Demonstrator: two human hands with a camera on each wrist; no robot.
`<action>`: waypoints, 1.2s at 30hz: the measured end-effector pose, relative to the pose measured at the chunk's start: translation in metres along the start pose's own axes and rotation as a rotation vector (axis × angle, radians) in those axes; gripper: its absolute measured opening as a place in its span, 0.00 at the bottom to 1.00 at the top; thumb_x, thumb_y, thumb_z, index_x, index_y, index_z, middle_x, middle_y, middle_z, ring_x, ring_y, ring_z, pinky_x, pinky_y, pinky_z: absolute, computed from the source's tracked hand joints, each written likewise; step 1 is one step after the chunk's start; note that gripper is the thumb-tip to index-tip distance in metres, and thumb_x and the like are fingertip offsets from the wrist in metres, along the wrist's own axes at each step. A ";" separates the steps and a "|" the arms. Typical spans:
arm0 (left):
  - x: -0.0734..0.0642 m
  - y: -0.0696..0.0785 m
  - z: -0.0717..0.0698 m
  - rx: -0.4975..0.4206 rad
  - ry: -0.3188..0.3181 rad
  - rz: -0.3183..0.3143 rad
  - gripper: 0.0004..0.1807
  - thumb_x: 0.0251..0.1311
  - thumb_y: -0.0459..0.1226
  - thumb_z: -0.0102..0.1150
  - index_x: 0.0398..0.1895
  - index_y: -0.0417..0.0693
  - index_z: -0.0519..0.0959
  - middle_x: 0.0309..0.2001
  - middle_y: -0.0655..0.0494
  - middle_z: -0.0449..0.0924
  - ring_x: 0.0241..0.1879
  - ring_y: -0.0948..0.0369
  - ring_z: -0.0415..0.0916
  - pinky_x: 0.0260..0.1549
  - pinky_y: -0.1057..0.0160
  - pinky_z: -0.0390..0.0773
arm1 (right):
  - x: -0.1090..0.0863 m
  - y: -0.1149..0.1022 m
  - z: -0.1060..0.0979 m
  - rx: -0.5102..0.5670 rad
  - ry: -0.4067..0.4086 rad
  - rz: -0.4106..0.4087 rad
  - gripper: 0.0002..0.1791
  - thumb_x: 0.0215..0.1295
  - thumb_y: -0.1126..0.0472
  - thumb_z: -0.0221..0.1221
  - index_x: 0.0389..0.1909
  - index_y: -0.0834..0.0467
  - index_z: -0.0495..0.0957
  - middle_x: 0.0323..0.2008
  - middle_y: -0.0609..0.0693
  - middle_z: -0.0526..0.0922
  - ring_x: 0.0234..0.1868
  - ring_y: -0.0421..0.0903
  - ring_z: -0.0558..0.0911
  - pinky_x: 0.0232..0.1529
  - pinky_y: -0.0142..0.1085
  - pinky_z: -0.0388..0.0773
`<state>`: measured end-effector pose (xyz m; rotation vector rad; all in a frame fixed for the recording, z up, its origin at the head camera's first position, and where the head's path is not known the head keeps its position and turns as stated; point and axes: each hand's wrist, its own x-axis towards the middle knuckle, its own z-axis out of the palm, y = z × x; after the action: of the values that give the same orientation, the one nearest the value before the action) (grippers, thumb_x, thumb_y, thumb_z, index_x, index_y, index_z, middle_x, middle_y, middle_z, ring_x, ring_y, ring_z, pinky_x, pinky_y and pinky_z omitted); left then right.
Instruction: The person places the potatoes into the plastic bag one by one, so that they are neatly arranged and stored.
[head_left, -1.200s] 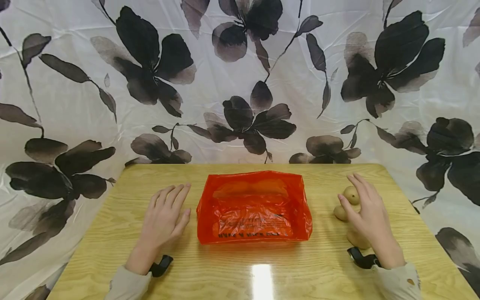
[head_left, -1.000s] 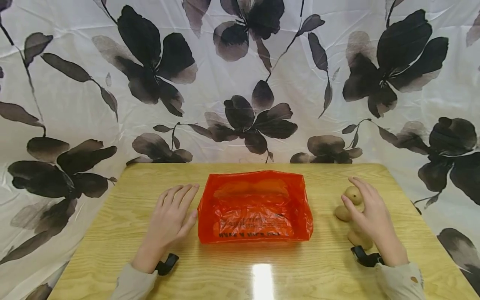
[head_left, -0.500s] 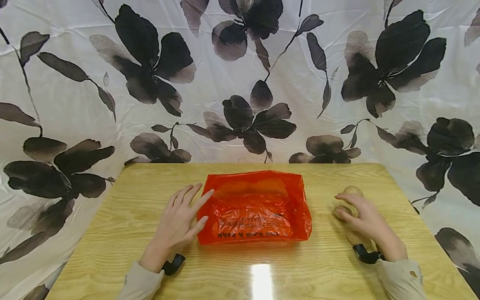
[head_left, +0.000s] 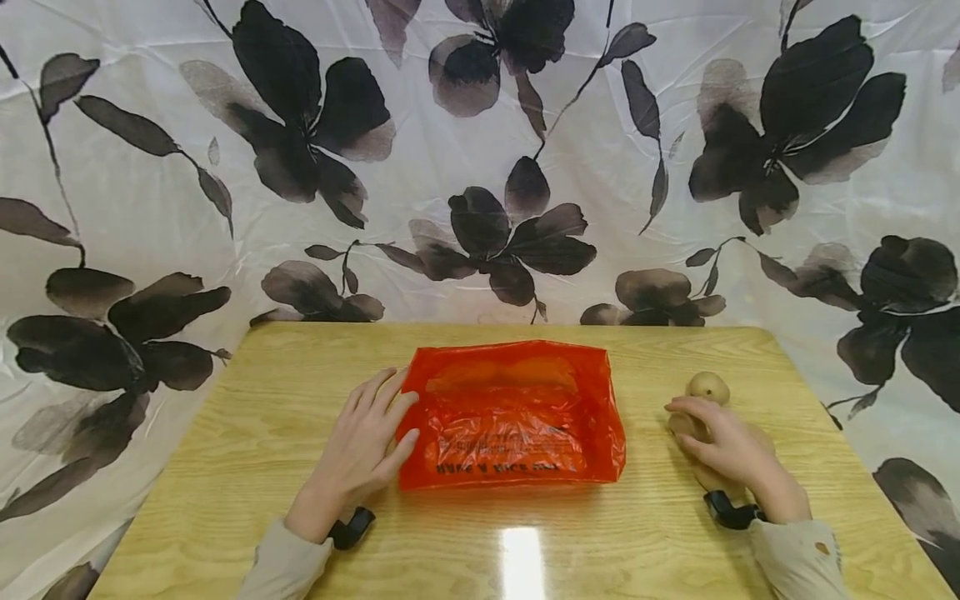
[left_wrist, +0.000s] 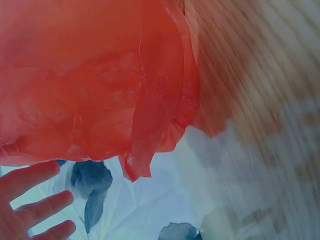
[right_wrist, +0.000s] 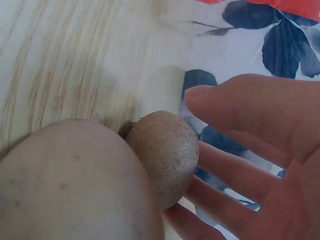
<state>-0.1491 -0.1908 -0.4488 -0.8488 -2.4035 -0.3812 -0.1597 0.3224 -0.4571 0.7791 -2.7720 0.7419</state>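
Note:
A red plastic bag point(head_left: 510, 417), its mouth held wide, stands on the table in the middle of the head view. At its left edge is my left hand point(head_left: 356, 446), fingers spread and fairly straight; in the left wrist view its fingers point(left_wrist: 45, 205) show beside the red film point(left_wrist: 75, 90). My right hand point(head_left: 731, 450) reaches over the potatoes on the right. One potato point(head_left: 684, 425) lies between its thumb and fingers. In the right wrist view the fingers pass behind that smaller potato point(right_wrist: 165, 155), and the thumb stays apart from it. A large potato point(right_wrist: 75, 185) fills the near side.
Another potato point(head_left: 707, 387) lies just beyond my right hand, and one more point(head_left: 708, 477) is partly hidden under the wrist. The wooden table point(head_left: 585, 542) ends at a floral cloth point(head_left: 480, 125) hanging behind. Black straps with cameras point(head_left: 731, 510) sit on both wrists.
My left hand has moved right, up to the bag's left edge. My right hand has lowered and turned inward, bringing thumb and fingers around a potato. The bag stays in place.

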 end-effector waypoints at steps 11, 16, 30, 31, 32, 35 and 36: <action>0.006 0.001 0.001 0.004 -0.012 -0.013 0.17 0.52 0.40 0.46 0.43 0.39 0.72 0.63 0.35 0.71 0.66 0.40 0.62 0.62 0.41 0.62 | 0.003 -0.002 0.000 0.050 -0.077 0.052 0.28 0.46 0.81 0.61 0.54 0.70 0.78 0.54 0.70 0.77 0.56 0.71 0.75 0.51 0.63 0.73; 0.006 0.003 0.000 -0.016 -0.025 -0.030 0.17 0.51 0.38 0.41 0.42 0.40 0.70 0.65 0.36 0.69 0.67 0.40 0.61 0.65 0.42 0.59 | 0.002 -0.002 0.000 0.042 -0.076 0.080 0.32 0.39 0.84 0.55 0.54 0.71 0.77 0.53 0.70 0.78 0.55 0.71 0.76 0.50 0.62 0.74; 0.008 0.005 -0.001 0.014 -0.036 -0.039 0.17 0.51 0.38 0.34 0.40 0.39 0.69 0.64 0.37 0.69 0.67 0.42 0.61 0.66 0.45 0.59 | 0.000 0.001 0.006 -0.020 -0.010 0.014 0.34 0.36 0.86 0.55 0.51 0.66 0.80 0.47 0.60 0.84 0.46 0.61 0.82 0.41 0.51 0.79; 0.008 0.005 -0.001 0.016 -0.036 -0.039 0.17 0.51 0.38 0.34 0.40 0.39 0.69 0.64 0.37 0.69 0.67 0.42 0.61 0.66 0.45 0.59 | 0.000 0.001 0.006 -0.021 -0.007 0.011 0.34 0.36 0.86 0.55 0.51 0.65 0.80 0.47 0.59 0.84 0.46 0.61 0.82 0.41 0.50 0.79; 0.008 0.006 -0.001 0.018 -0.037 -0.040 0.17 0.50 0.38 0.35 0.40 0.39 0.69 0.64 0.37 0.69 0.67 0.42 0.61 0.66 0.45 0.59 | 0.000 0.001 0.007 -0.025 -0.002 0.009 0.34 0.36 0.86 0.56 0.51 0.65 0.81 0.47 0.59 0.84 0.46 0.60 0.82 0.41 0.50 0.79; 0.008 0.006 -0.001 0.020 -0.039 -0.043 0.17 0.50 0.38 0.36 0.39 0.39 0.69 0.64 0.37 0.70 0.68 0.42 0.61 0.66 0.45 0.59 | 0.000 0.000 0.007 -0.031 0.013 -0.001 0.34 0.35 0.86 0.57 0.50 0.65 0.81 0.46 0.58 0.84 0.45 0.59 0.83 0.40 0.49 0.79; 0.008 0.006 -0.001 0.020 -0.039 -0.045 0.17 0.50 0.38 0.36 0.39 0.39 0.69 0.63 0.37 0.70 0.67 0.42 0.61 0.66 0.45 0.59 | 0.000 0.000 0.007 -0.027 0.013 -0.003 0.33 0.36 0.86 0.58 0.50 0.65 0.81 0.46 0.58 0.84 0.44 0.59 0.83 0.40 0.49 0.79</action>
<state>-0.1500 -0.1830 -0.4426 -0.8014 -2.4617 -0.3612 -0.1597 0.3187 -0.4631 0.7699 -2.7625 0.7055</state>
